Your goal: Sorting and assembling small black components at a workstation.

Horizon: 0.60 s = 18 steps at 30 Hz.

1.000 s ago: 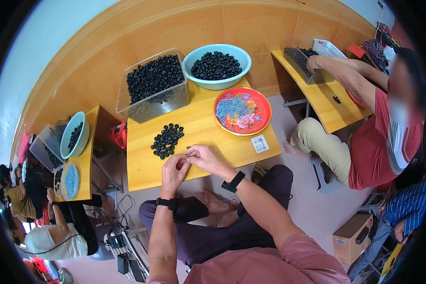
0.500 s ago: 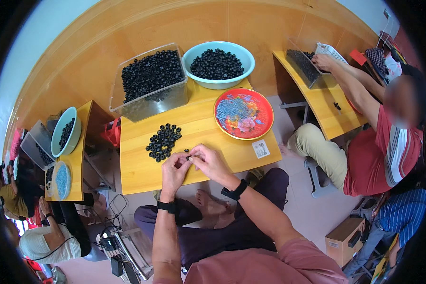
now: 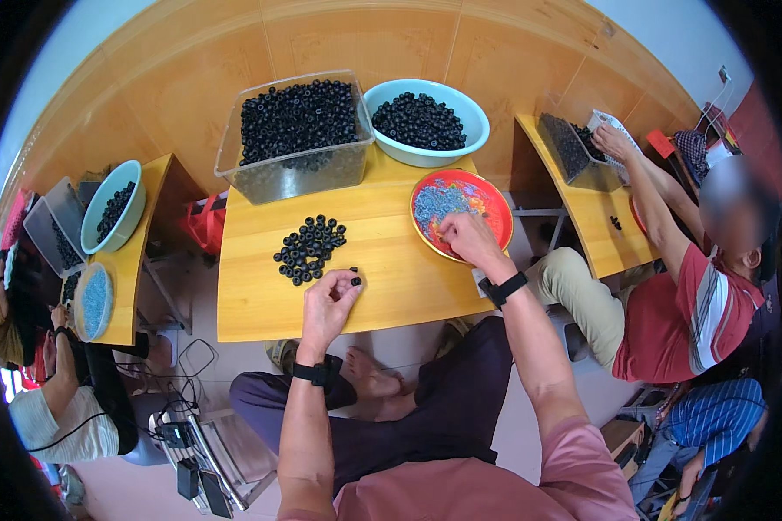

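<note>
The left hand (image 3: 328, 304) rests at the near edge of the wooden worktop (image 3: 382, 260), its thumb and forefinger pinching one small black ring (image 3: 354, 280) just above the wood. A loose pile of the same black rings (image 3: 309, 248) lies just beyond it, a little to the left. The right hand (image 3: 467, 239) reaches over the near rim of the red plate (image 3: 495, 204) on the right side of the worktop, fingers curled down into the heap of small bluish pieces (image 3: 437, 205); whether it has one pinched cannot be told from here.

At the far edge stand a clear plastic tub (image 3: 294, 169) and a pale blue bowl (image 3: 426, 156), both full of black rings. To the right, at another worktop, a second person in a red striped shirt (image 3: 708, 304) reaches into a tray of their own.

To do this step well, I judge the ring should be held lightly by its rim, with its opening turned up and clear of the fingertips. The right hand should draw out a single bluish piece rather than a clump, since they lie packed together. Keeping both hands low and close over the worktop would let a dropped piece land within reach rather than roll off the near edge.
</note>
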Motion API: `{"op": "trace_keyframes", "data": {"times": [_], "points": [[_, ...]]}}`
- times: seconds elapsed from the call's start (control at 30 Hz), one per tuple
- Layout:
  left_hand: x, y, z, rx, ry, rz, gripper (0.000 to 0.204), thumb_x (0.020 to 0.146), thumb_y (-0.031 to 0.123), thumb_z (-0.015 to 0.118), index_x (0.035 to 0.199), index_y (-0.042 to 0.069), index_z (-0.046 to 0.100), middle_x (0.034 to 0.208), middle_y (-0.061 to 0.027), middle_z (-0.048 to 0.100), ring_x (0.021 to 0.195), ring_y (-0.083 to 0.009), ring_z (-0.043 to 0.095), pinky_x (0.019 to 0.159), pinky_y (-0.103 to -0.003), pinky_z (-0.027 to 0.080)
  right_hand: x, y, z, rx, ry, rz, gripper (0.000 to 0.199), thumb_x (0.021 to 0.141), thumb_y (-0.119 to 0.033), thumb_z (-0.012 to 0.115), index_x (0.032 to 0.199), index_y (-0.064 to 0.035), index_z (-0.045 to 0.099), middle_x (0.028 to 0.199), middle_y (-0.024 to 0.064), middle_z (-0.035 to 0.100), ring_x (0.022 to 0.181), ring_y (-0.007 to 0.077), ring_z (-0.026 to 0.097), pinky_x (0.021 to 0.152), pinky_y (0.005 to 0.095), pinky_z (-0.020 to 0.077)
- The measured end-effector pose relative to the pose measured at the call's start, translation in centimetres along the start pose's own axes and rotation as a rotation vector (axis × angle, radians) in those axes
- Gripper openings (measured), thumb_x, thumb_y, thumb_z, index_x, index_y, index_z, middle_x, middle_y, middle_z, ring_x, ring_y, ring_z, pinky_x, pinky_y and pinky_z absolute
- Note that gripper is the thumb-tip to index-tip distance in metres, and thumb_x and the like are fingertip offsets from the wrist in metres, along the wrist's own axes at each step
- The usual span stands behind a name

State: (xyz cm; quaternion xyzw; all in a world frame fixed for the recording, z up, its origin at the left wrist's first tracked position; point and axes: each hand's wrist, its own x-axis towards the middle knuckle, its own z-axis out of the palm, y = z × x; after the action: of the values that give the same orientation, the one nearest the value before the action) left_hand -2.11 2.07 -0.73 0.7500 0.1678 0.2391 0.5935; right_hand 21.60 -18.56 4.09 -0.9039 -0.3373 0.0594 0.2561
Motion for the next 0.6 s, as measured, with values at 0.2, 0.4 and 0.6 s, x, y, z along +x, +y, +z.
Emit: {"op": "trace_keyframes", "data": {"times": [0.2,0.4,0.6], "points": [[0.0,0.4,0.0,0.017,0.001,0.028,0.018,0.087,0.003,0.075,0.104,-0.002,0.069,0.077,-0.0006,0.064,0.069,-0.0066,0.055,0.067,-0.024,0.050,0.0,1.7,-1.5,0.227,-0.015,0.051,0.014,0.087,-0.006,0.062,0.093,-0.0021,0.073,0.082,0.0155,0.074,0.082,0.0302,0.073,0.076,0.0409,0.0559],[0.1,-0.2,-0.4,0.017,0.018,0.015,0.018,0.086,0.003,0.075,0.103,-0.002,0.069,0.076,-0.0003,0.063,0.068,-0.0066,0.054,0.066,-0.023,0.049,-1.0,0.7,-3.4,0.083,-0.209,0.056,0.012,0.085,-0.011,0.066,0.090,-0.0027,0.073,0.084,0.0131,0.075,0.083,0.0288,0.073,0.075,0.0397,0.0557],[0.2,0.0,0.0,0.011,0.029,0.028,0.018,0.087,0.003,0.075,0.103,-0.002,0.069,0.075,-0.0011,0.064,0.068,-0.0075,0.055,0.065,-0.024,0.049,-0.8,1.7,-1.8,0.054,-0.015,0.111,0.012,0.089,-0.008,0.065,0.094,-0.0005,0.072,0.080,0.0108,0.073,0.076,0.0220,0.072,0.071,0.0359,0.0546]]}}
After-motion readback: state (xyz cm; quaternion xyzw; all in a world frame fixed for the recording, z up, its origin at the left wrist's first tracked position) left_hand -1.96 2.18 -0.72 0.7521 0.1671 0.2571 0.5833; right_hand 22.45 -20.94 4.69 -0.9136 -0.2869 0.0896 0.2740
